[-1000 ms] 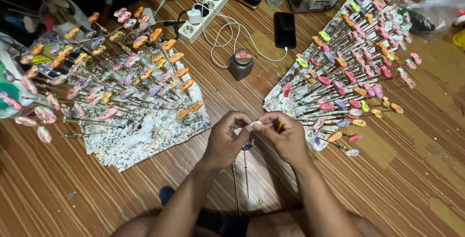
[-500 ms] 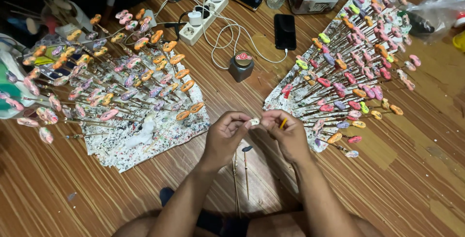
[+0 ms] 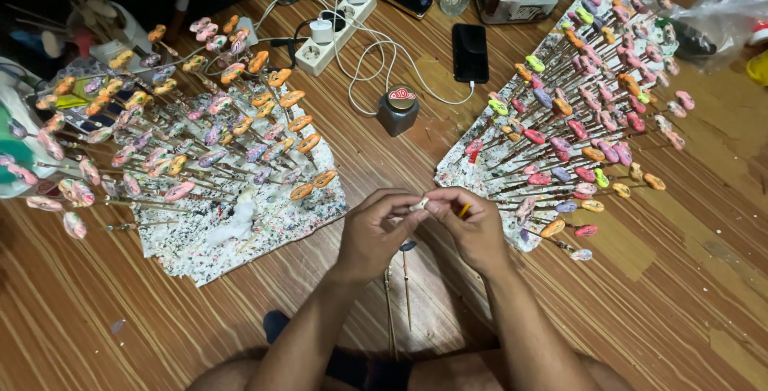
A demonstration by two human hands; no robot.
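Left hand: we see our left hand (image 3: pixel 374 231) curled nearly closed, thumb and forefinger tips pinching a small whitish bead (image 3: pixel 419 204).
Right hand: our right hand (image 3: pixel 472 227) is bent the same way, its fingertips pressed on the other side of the bead; a yellow-orange stick (image 3: pixel 463 210) is tucked under its fingers.
Bead: tiny, pale and rounded, too small for us to tell its long axis; it sits between our two hands, just near of the small dark jar (image 3: pixel 398 110).
Stick: only a short stretch shows, slanting up toward the right, away from us.
Landmark: the jar is squat, grey, with a red-topped lid, standing on the striped wooden floor (image 3: pixel 680 279).
Left of the jar: a paint-speckled white sheet (image 3: pixel 240 231) carries rows of thin skewers tipped with glossy orange, pink and lilac ring-shaped charms (image 3: pixel 302 123).
Right of the jar: a second speckled sheet (image 3: pixel 480 163) holds skewers with red, pink, green and orange charms (image 3: pixel 572 129).
Beyond the jar: a white power strip (image 3: pixel 336 35) with looping cables, and a black phone (image 3: pixel 470 51) lying flat.
Near of our hands: two bare thin skewers (image 3: pixel 406 287) lie on the floor, long axes running toward us.
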